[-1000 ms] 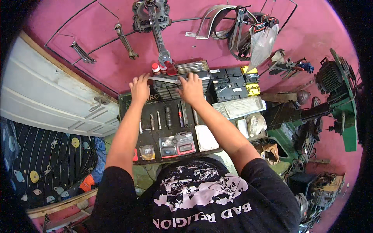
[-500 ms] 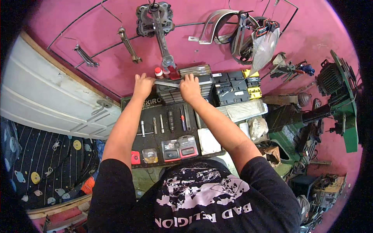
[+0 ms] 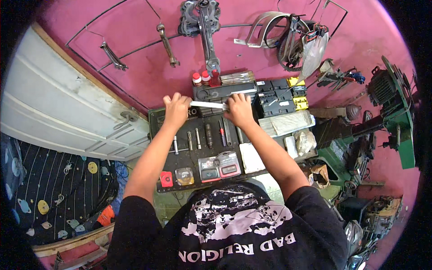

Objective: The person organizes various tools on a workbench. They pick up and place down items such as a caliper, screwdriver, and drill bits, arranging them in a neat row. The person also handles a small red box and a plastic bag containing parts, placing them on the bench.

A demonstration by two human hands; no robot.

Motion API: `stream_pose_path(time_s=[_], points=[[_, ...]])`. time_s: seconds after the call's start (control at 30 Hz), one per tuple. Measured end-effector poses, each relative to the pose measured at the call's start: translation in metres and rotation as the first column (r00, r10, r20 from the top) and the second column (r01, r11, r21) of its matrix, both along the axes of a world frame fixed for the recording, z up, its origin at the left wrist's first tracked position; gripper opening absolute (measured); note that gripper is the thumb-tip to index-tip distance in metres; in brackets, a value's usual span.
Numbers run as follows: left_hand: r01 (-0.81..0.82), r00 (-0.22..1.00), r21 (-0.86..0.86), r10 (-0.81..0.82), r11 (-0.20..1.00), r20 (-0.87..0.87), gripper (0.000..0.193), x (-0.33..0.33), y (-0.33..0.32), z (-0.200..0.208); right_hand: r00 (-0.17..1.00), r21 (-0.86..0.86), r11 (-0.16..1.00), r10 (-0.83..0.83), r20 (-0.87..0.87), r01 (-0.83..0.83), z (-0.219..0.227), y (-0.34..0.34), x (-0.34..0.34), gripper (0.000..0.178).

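Observation:
A long flat silver tool (image 3: 207, 105) spans the gap between my two hands, level and side to side; its ends are hidden by my fingers, so its exact kind does not show. My left hand (image 3: 177, 108) is closed round the left end, my right hand (image 3: 240, 109) round the right end. Behind it stands a dark tool case (image 3: 225, 92) with a stack of layers. Nearer me, sockets and bits, a dark cylindrical tool (image 3: 209, 136) and a red-handled screwdriver (image 3: 222, 132) lie in a row on the black worktop (image 3: 191, 162).
Red-capped bottles (image 3: 197, 79) stand behind the case. Black and yellow boxes (image 3: 279, 96) are to its right. Blister packs (image 3: 219, 167) lie along the near edge. Wrenches (image 3: 208, 40) hang on the pink wall, and a green machine (image 3: 400, 121) stands far right.
Both hands have drawn the silver tool toward me, from over the case's top to its front side. The whole view has shifted slightly.

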State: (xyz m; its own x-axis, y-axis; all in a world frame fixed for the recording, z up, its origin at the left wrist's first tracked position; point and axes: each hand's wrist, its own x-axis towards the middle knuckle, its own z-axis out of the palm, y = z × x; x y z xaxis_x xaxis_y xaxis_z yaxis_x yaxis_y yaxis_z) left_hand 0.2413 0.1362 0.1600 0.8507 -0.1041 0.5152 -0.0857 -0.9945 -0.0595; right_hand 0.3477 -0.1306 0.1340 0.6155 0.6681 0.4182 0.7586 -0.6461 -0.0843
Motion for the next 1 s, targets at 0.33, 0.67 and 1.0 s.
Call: stream_pose_path(time_s=[0.33, 0.67, 1.0], points=[[-0.125, 0.888, -0.271, -0.014, 0.954, -0.459, 0.014, -0.216, -0.086, -0.107, 0.94, -0.172, 0.972, 0.095, -0.328, -0.158, -0.092, -0.094, -0.192, 0.051], [-0.075, 0.849, -0.377, -0.138, 0.923, -0.51, 0.016, -0.241, -0.094, -0.18, 0.927, -0.312, 0.94, 0.012, -0.374, -0.138, -0.135, -0.101, -0.223, 0.045], [-0.123, 0.887, -0.378, -0.069, 0.918, -0.456, 0.017, -0.241, -0.104, -0.177, 0.946, -0.344, 0.933, -0.01, -0.323, -0.107, -0.134, -0.104, -0.223, 0.031]])
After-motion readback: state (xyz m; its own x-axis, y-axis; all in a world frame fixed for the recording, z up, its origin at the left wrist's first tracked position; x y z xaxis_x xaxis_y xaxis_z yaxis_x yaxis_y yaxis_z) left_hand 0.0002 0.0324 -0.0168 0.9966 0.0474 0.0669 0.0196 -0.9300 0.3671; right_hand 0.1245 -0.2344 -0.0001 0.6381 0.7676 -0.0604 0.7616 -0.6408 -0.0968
